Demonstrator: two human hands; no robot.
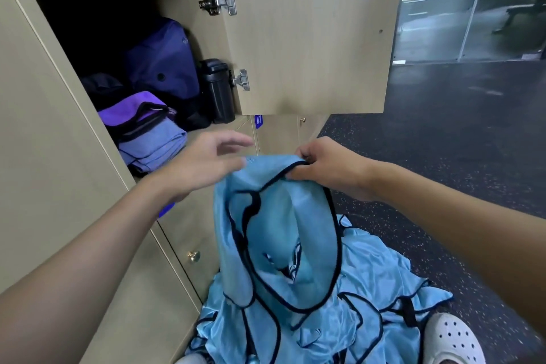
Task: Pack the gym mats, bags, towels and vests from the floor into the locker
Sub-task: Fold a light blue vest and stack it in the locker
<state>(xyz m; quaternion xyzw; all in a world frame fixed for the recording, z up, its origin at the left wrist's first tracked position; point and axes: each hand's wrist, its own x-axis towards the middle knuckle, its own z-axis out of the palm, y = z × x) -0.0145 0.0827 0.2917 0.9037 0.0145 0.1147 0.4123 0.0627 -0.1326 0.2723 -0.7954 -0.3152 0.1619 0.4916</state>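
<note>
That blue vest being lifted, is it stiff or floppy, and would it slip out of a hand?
Probably very floppy: the blue vest hangs in limp folds from the right hand pinching its dark trim. Likely light, since a fingertip pinch seems enough to hold it. Its sheen hints it may be slippery.

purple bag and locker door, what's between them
A black bottle stands between the bag and the door, close beside the lower hinge. This shows in the head view.
</note>
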